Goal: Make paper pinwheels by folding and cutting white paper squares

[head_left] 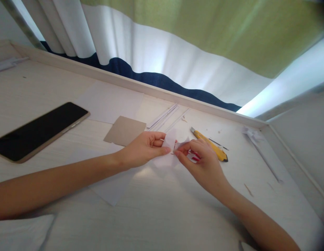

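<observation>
The left hand (148, 148) is pinching white paper (169, 138) in a narrow grip, while the right hand (203, 164) is pinching a paper flap (183, 143); whether both are one piece, I cannot tell. The paper is sitting directly between the hands, neither nearer, with fingers hiding its long axis. Just beyond the right hand, a yellow cutter (212, 145) is lying blade-end leftward and away; beyond the left, a cardboard square (126, 129) is resting on the counter (156, 216).
</observation>
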Action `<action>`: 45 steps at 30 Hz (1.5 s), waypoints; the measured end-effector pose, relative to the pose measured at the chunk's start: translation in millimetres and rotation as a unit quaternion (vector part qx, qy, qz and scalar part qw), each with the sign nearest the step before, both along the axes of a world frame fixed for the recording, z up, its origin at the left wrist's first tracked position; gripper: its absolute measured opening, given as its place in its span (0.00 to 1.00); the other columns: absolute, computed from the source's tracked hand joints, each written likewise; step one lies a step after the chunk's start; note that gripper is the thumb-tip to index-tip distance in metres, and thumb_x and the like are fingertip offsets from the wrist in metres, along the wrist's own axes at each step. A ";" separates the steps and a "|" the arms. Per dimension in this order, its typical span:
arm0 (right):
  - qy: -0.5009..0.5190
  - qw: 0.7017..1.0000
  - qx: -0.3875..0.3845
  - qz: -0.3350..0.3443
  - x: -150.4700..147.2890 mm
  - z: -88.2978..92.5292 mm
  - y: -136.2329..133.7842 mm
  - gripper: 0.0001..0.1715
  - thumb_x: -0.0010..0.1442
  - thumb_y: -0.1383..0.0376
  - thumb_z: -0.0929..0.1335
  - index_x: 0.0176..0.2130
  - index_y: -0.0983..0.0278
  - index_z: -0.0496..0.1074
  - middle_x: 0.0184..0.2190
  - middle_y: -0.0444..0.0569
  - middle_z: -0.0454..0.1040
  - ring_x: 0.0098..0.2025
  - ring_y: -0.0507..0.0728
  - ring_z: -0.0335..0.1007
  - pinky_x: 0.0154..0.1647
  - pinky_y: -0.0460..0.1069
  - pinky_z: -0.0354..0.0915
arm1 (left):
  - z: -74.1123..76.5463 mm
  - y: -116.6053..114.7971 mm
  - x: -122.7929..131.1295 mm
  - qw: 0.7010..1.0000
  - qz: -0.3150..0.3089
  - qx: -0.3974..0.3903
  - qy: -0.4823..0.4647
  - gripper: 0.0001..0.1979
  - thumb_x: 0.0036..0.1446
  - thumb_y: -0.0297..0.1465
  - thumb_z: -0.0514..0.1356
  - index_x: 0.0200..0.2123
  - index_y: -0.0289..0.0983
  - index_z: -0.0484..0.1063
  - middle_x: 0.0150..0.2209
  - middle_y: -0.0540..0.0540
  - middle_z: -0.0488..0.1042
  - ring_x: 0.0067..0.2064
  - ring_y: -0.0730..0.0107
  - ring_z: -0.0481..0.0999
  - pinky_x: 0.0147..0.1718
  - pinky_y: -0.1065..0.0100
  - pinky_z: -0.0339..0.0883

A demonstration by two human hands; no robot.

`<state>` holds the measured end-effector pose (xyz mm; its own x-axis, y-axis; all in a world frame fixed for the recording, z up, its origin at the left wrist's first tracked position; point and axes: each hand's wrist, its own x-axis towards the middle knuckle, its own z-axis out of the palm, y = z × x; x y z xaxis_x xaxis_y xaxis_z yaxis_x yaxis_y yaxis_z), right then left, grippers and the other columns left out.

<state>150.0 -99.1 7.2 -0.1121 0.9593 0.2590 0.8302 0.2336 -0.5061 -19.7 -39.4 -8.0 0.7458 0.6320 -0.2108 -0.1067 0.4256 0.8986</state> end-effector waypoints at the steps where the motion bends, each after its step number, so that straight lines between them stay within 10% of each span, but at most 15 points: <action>1: 0.012 1.000 0.011 -0.019 0.8 0.6 0.2 0.06 0.49 0.64 0.68 0.27 0.62 0.65 0.26 0.44 0.67 0.31 0.55 0.61 0.33 0.51 0.58 | 0.7 0.7 -0.3 1.000 0.004 -0.001 0.001 0.15 0.47 0.27 0.61 0.41 0.36 0.69 0.33 0.48 0.77 0.35 0.68 0.76 0.36 0.69 0.68; 6: 0.167 0.983 -0.027 -0.064 7.4 2.1 7.2 0.34 0.37 0.60 0.74 0.42 0.60 0.58 0.43 0.50 0.64 0.42 0.57 0.63 0.36 0.51 0.63 | 2.1 2.8 -2.4 1.000 -0.018 0.009 0.013 0.14 0.50 0.26 0.59 0.43 0.38 0.67 0.31 0.49 0.77 0.33 0.69 0.76 0.32 0.71 0.68; 11: 0.348 0.888 -0.299 0.033 10.4 -2.2 15.7 0.16 0.41 0.63 0.72 0.32 0.63 0.66 0.29 0.44 0.73 0.31 0.54 0.71 0.30 0.49 0.66 | -0.3 2.1 -2.7 0.998 -0.026 0.047 0.035 0.14 0.48 0.24 0.59 0.40 0.36 0.63 0.38 0.47 0.73 0.28 0.76 0.74 0.26 0.76 0.67; 15: 0.424 0.846 -0.323 0.000 8.4 -2.1 16.0 0.17 0.39 0.68 0.73 0.31 0.63 0.66 0.28 0.42 0.74 0.27 0.51 0.71 0.26 0.45 0.65 | -2.2 1.6 -2.3 0.996 -0.010 0.073 0.055 0.10 0.47 0.25 0.59 0.35 0.36 0.62 0.44 0.46 0.68 0.28 0.79 0.73 0.26 0.76 0.67; 29: 0.363 0.858 -0.364 -0.013 7.3 0.6 10.3 0.08 0.43 0.64 0.72 0.28 0.61 0.73 0.25 0.42 0.75 0.24 0.53 0.69 0.23 0.47 0.64 | -3.9 5.7 -2.4 0.982 0.040 0.118 0.140 0.14 0.37 0.29 0.67 0.28 0.36 0.65 0.21 0.55 0.70 0.24 0.78 0.70 0.24 0.76 0.61; 45: 0.345 0.860 -0.372 -0.055 4.2 2.7 8.8 0.07 0.37 0.65 0.74 0.20 0.62 0.72 0.20 0.41 0.73 0.20 0.51 0.68 0.19 0.45 0.63 | -1.9 8.8 -5.2 0.988 -0.019 0.089 0.125 0.11 0.40 0.30 0.65 0.31 0.38 0.70 0.27 0.51 0.77 0.29 0.71 0.75 0.27 0.74 0.64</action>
